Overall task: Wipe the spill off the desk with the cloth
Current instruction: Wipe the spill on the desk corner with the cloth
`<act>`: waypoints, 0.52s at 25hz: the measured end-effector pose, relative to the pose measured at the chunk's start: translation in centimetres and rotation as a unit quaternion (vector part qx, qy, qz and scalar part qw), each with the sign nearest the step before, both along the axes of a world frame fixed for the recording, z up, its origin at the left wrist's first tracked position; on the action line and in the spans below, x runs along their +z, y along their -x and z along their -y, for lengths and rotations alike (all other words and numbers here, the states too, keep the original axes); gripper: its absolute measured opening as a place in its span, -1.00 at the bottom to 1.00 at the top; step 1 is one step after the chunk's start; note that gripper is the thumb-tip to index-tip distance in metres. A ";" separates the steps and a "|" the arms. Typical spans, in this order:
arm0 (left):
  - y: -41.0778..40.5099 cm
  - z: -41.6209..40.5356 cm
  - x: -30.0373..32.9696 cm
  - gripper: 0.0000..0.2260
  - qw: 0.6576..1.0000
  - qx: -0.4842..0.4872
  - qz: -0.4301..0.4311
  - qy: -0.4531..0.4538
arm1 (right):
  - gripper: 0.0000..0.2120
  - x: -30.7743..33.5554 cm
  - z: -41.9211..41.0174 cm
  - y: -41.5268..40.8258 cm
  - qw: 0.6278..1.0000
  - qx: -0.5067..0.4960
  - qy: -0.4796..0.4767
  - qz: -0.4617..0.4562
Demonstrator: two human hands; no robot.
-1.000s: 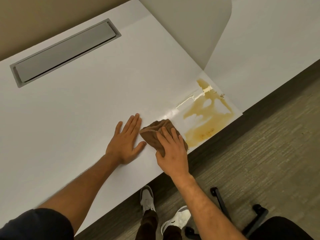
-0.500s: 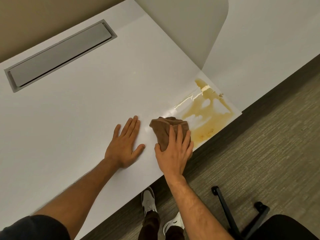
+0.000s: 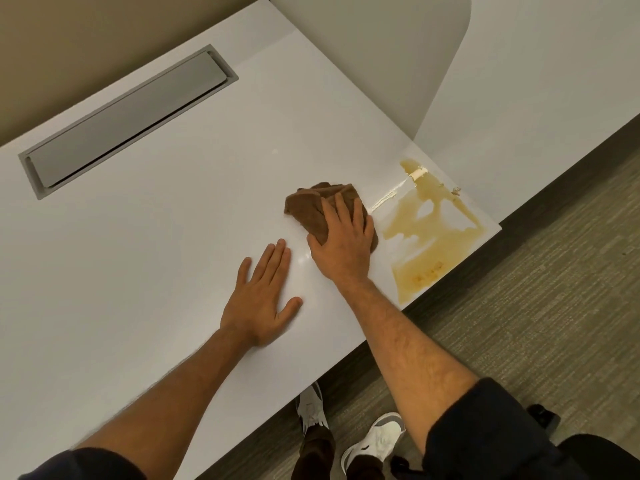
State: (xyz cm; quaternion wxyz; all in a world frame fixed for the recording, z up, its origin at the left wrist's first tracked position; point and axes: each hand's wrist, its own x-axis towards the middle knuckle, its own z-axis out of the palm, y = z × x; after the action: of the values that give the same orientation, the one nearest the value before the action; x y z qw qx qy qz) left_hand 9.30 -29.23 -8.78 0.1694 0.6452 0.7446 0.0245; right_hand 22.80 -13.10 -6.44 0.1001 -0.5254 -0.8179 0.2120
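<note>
While the spill [image 3: 429,233] sits unwiped at the desk [image 3: 156,237] corner by the front edge, the cloth [image 3: 322,206] lies bunched just left of it, w/ right hand [image 3: 341,242] pressing on top, fingers spread and draped over the fabric. Left hand [image 3: 263,303] rests flat nearby, fingers together. Step: approach; next needs a firm sweep rightward thru the liquid. No legible writing anywhere.
</note>
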 end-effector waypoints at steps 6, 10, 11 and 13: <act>0.1 -0.1 0.0 -0.24 1.000 0.007 0.015 -0.009 | -0.48 0.2 1.9 -1.7 0.991 0.107 -0.003 -0.076; 0.0 -0.1 -0.1 -0.27 1.000 0.003 0.027 -0.016 | -0.45 -0.1 5.6 -4.9 0.991 0.118 -0.011 -0.067; 0.1 -0.1 -0.2 -0.28 1.000 0.003 0.024 -0.017 | -0.44 -0.3 6.5 -5.9 0.991 0.118 -0.013 -0.061; 0.2 0.0 -0.3 -0.27 1.000 0.005 0.015 -0.021 | -0.43 -0.5 8.2 -7.9 0.993 0.112 -0.016 -0.034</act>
State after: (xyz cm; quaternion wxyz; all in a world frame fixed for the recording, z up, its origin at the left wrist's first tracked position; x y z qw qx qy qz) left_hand 9.11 -29.27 -9.07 0.1669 0.6441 0.7448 0.0505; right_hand 30.72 -21.31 -6.95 0.1123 -0.4212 -0.8711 0.2263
